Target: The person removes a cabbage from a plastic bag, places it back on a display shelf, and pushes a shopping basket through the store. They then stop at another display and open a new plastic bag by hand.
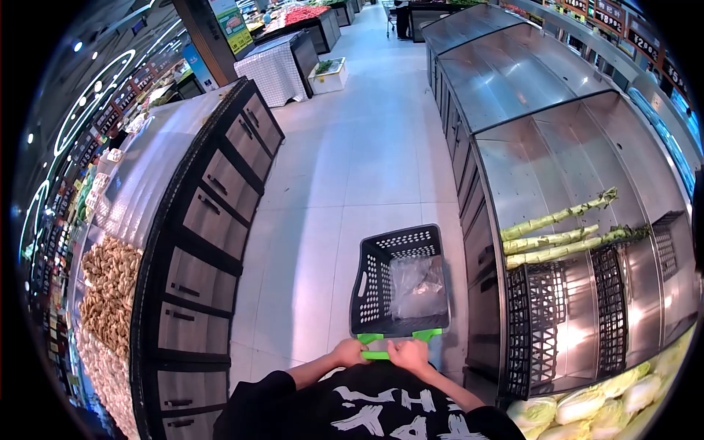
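Observation:
Both my hands are wrapped around the bright green handle [376, 356] of a dark grey shopping basket [375, 286] with perforated walls. My left hand [350, 353] closes on the handle's left part, and my right hand [408, 355] grips it farther right. Beyond my hands, a clear plastic bag [416, 286] lies in the basket. Its contents are hard to make out. Whether the basket has wheels is hidden from above.
A tiled aisle [330, 169] runs ahead between display counters. Ginger [110, 293] is heaped on the left. Long green stalks [554, 244], black crates [610, 293] and napa cabbages [605, 414] occupy the right counter. A white box [328, 77] stands farther ahead beside a cloth-covered stand [271, 77].

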Demonstrator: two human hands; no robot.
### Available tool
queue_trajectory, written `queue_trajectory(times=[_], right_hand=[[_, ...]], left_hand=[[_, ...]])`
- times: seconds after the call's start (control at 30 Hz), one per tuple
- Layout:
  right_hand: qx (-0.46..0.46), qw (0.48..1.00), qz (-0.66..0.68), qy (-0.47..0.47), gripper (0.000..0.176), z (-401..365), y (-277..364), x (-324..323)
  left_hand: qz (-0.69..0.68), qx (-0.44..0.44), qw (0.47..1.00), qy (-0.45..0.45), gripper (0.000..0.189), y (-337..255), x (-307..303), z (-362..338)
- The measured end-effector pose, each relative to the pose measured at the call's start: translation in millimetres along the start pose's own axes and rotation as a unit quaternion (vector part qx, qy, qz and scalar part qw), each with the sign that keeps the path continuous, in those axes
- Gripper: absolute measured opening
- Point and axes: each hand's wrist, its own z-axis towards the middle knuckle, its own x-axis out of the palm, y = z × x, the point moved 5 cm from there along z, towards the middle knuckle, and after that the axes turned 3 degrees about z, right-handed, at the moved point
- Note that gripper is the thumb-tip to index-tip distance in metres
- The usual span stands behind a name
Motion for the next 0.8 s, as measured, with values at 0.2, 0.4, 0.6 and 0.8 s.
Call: queue_trajectory(times=[0.2, 0.4, 0.6, 0.8], right_hand=[[0.009, 0.999, 0.034, -0.006, 0.045, 17, -12, -14], [0.021, 0.999, 0.041, -0.006, 0.043, 42, -17, -18], [0.013, 0.999, 0.042, -0.025, 0.042, 64, -11, -19], [0.035, 0.999, 0.021, 0.0, 0.042, 106, -16, -20]], left_hand=[[0.019, 0.01, 1.0, -0.023, 0.037, -15, -19, 18], [0.023, -0.003, 0.998, -0.059, 0.039, -11, -35, 33], [0.023, -0.007, 0.998, -0.06, 0.037, -3, -50, 45], [-0.011, -0.036, 0.997, -0.065, 0.042, -1, -83, 70]])
